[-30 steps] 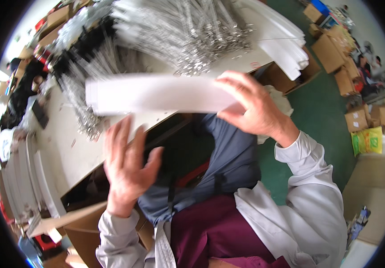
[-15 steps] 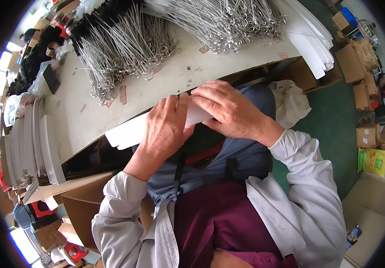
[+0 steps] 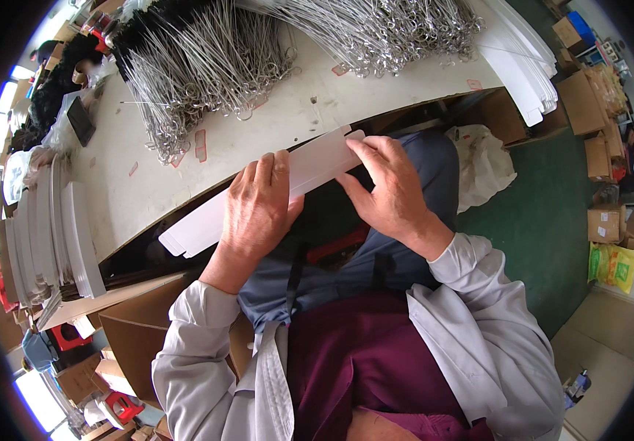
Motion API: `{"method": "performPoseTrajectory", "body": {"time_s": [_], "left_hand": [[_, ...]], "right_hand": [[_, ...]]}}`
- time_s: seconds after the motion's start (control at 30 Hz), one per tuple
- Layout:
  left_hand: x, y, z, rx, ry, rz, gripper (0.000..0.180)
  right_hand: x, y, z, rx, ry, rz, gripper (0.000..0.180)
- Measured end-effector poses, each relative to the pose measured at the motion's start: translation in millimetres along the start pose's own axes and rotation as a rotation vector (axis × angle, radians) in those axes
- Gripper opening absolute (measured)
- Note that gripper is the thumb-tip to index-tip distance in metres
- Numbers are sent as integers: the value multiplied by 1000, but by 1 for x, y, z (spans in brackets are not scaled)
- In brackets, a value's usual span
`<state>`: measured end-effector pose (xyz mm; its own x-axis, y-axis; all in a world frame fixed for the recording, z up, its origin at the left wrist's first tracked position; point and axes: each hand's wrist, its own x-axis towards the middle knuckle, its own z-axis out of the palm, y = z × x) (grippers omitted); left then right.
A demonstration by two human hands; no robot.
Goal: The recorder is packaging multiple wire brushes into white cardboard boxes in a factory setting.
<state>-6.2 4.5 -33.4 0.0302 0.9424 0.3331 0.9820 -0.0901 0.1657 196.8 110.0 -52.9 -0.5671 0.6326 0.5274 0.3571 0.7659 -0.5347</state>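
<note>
— Heaps of silvery wire pieces (image 3: 214, 66) crowd the white surface (image 3: 148, 176). What's changed at its near edge?

— A second ago the long white card strip (image 3: 258, 198) was held high over the wires; now it's lower, just off the near edge of the surface, above the lap.

— And the grip?

— Left hand (image 3: 258, 213) lay spread below it; now its fingers clamp the strip's middle. Right hand (image 3: 387, 191) pinches the end nearest the wires, apparently creasing it.

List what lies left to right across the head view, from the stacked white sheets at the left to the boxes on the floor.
Stacked white sheets → left hand → right hand, both gripping the long white carton blank → white bag → green floor → cardboard boxes.
</note>
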Motion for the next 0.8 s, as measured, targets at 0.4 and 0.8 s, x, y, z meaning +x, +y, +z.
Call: {"method": "performPoseTrajectory", "body": {"time_s": [0.4,0.8], "left_hand": [[-12,-1,13,39,-5,69,67],[-26,-8,25,29,-36,72,73]], "right_hand": [[-9,12,17,712,-231,516,35],[11,2,-5,945,-524,832,35]]}}
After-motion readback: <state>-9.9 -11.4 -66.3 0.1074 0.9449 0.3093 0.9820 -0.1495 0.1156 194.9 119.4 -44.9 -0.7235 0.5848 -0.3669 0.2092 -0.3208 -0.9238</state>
